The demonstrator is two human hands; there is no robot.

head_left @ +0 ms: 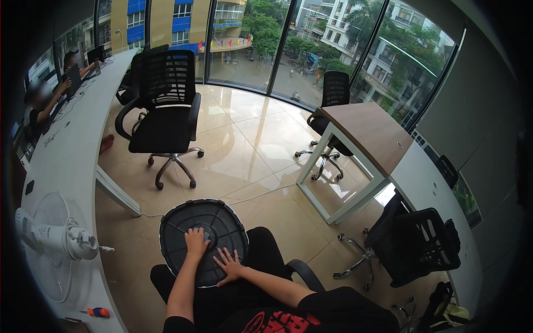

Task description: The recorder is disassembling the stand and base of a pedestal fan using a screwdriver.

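Round black ribbed plastic disc (225, 225): head view, on our black-clothed lap (263, 252). Left hand (196, 242): grip half-curled at central hub (213, 236); we cannot tell its hold. Right hand (229, 267): grip spread flat on disc, grasping nothing. We should brace disc, work squarely.

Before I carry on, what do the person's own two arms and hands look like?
The left hand and right hand are bare, with no glove, ring or watch visible. Both forearms are uncovered; the short black cloth sleeves belong to a black shirt with a red print in front.
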